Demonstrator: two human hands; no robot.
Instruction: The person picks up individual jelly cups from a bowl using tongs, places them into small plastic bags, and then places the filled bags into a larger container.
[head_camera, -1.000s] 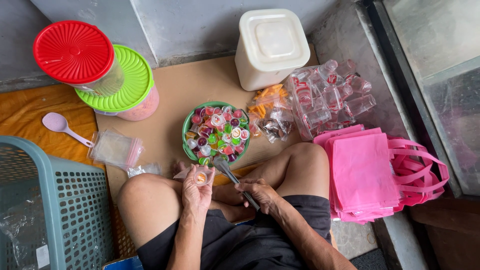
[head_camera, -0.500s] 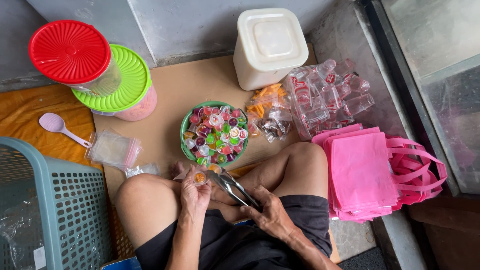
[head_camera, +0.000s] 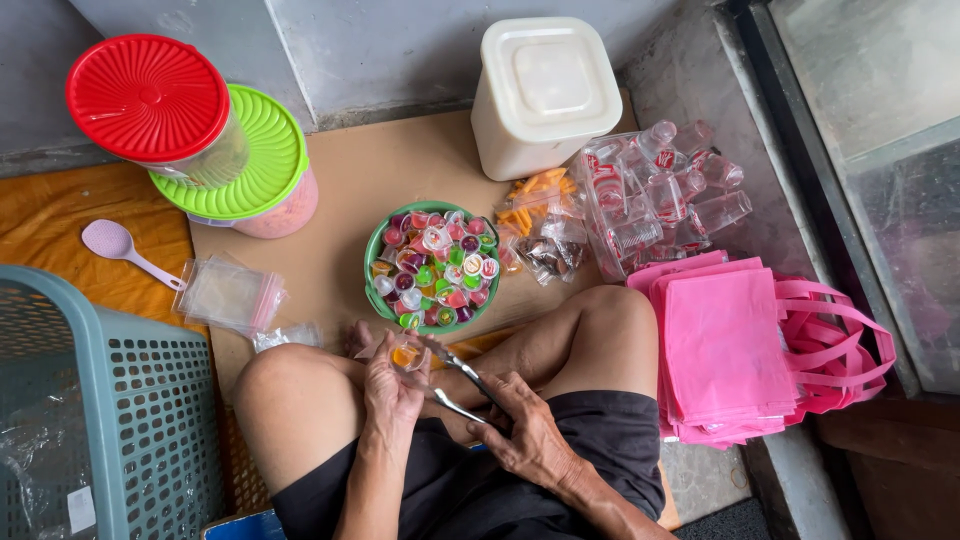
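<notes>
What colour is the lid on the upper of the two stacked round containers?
Red; the lid shows best in the head view.

cardboard sheet on floor, green bowl, white tub, lidded jars, pink spoon, zip bags, pink bags, basket

bowl before knees; tub behind | bags right; basket left

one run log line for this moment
left hand: holds small orange jelly cup | right hand: holds scissors, open at cup | green bowl: jelly cups, ahead
</notes>
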